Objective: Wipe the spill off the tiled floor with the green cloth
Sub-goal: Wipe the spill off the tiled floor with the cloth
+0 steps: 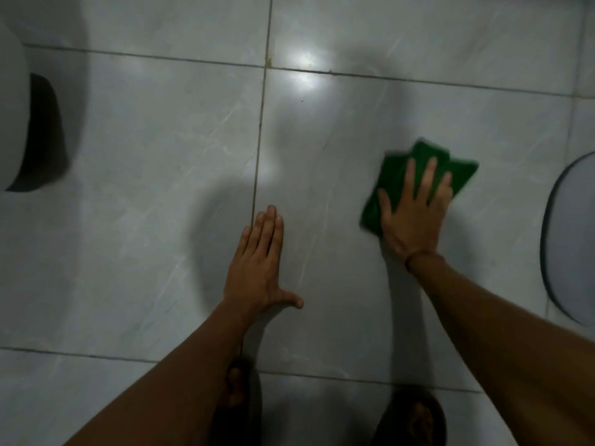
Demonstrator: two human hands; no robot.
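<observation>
- Right hand [415, 217] lies flat and open, fingers spread, palm pressing down on a folded green cloth [399, 175]; it grips nothing.
- The cloth sits on the grey tiled floor [145, 156], right of centre, its edges blurred.
- Left hand [260, 265] rests flat and open on the floor, fingers together, thumb out, empty, well apart from the cloth.
- No spill can be made out on the tiles.
- Two feet in dark sandals [415, 420] show at the bottom edge.

I see both forearms bare with no sleeves, a thin band around the right wrist [415, 256] at about three o'clock, and dark sandals [415, 420] on both feet near six o'clock.
</observation>
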